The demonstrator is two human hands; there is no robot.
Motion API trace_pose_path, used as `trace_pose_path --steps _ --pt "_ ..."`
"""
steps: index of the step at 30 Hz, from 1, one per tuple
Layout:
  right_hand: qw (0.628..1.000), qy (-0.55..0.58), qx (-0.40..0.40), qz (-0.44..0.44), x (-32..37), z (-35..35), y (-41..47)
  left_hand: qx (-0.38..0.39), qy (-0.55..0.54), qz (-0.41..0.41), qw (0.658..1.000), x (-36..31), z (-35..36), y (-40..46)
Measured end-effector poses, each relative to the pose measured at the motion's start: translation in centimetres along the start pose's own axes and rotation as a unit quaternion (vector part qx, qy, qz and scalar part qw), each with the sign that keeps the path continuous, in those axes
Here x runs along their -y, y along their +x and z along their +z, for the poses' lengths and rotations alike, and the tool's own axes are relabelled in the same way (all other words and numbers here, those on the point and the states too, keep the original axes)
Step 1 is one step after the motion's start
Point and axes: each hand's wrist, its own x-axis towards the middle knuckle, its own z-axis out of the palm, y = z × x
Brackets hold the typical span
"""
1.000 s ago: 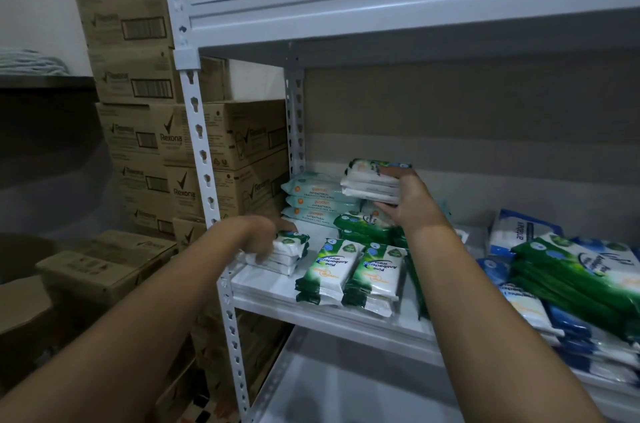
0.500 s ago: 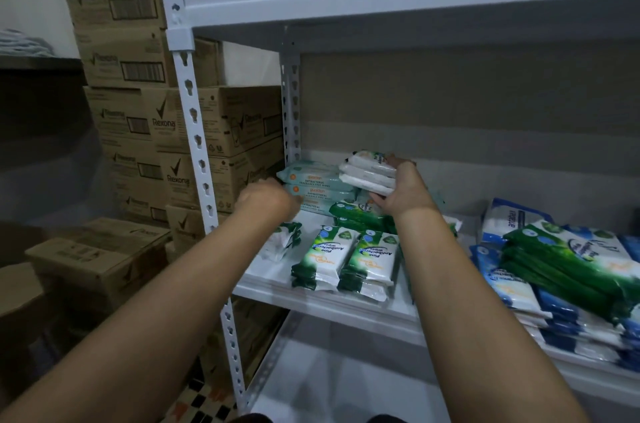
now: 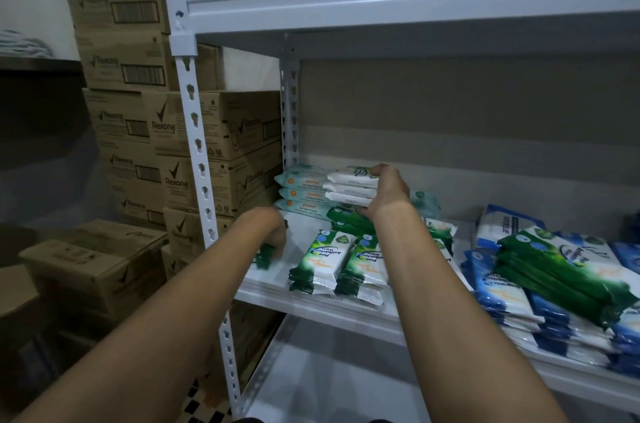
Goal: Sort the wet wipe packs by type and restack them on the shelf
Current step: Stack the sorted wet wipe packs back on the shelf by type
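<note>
White shelf (image 3: 313, 310): right hand (image 3: 388, 192) grips white packs (image 3: 353, 185) at 12 o'clock; left hand (image 3: 272, 235) pinches green pack (image 3: 265, 256) at 9

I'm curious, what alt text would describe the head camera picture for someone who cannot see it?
A person's right hand grips a small stack of white wipe packs at the back of a white metal shelf, while the left hand holds a green pack near its left edge. More green and blue packs lie alongside; cardboard boxes stand at left.
</note>
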Motion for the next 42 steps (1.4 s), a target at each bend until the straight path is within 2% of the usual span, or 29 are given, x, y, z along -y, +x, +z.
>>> trace_pose_path --steps 3,6,9,12,14,15,17,18,20,24,26,29,33,36,39,42 --pt "1.0 0.0 -0.006 0.001 -1.3 1.0 1.3 0.043 0.055 -0.004 0.998 1.1 0.3 0.0" --pt "0.999 0.006 -0.036 0.006 -2.8 3.0 1.5 0.032 0.003 -0.002 0.999 2.4 0.5 0.4" --pt "0.999 -0.027 -0.034 0.024 -3.1 4.8 -2.2 -0.046 -0.034 0.001 0.998 3.1 1.0 0.5" --pt "0.998 -0.029 0.037 0.048 -3.8 6.8 -4.7 -0.131 -0.027 -0.013 0.991 3.3 1.9 1.0" --pt "0.995 -0.045 0.081 0.035 -5.7 8.6 -4.5 -0.164 -0.061 -0.031 0.984 3.4 2.4 1.0" --pt "0.993 -0.067 0.089 0.024 -6.9 9.7 -2.9 -0.173 -0.076 -0.035 0.981 3.4 2.5 0.9" --pt "0.987 -0.109 0.106 0.054 -12.2 12.9 6.9 -0.185 -0.076 -0.027 0.979 3.3 2.6 0.5" --pt "0.979 -0.16 0.105 0.068 -12.8 13.3 7.8 -0.185 -0.07 -0.022 0.98 3.2 2.6 0.2" --pt "0.974 -0.183 0.103 0.089 -14.9 14.7 11.5 -0.182 -0.063 -0.022 0.981 3.2 2.7 0.2" --pt "0.972 -0.188 0.092 0.103 -12.0 13.1 3.4 -0.18 -0.058 -0.021 0.982 3.1 2.7 0.4" --pt "0.962 -0.221 0.129 0.091 -11.1 12.6 1.1 -0.188 -0.061 -0.017 0.98 3.2 2.7 0.6" --pt "0.938 -0.299 0.149 0.088 -9.6 12.1 -0.2 -0.186 -0.074 -0.024 0.98 3.3 2.8 1.0" --pt "0.889 -0.421 0.172 0.057 -9.8 12.3 2.0 -0.183 -0.077 -0.027 0.98 3.2 3.0 1.5" --pt "0.897 -0.393 0.179 0.091 -10.3 11.6 3.2 -0.191 -0.093 -0.032 0.977 3.1 3.2 1.8" --pt "0.91 -0.322 0.225 0.137 -10.6 11.0 3.2 -0.225 -0.116 -0.044 0.966 3.0 3.4 1.7" --pt "0.894 -0.36 0.242 0.112 -10.3 11.1 3.2 -0.253 -0.109 -0.041 0.96 3.1 3.2 1.5"
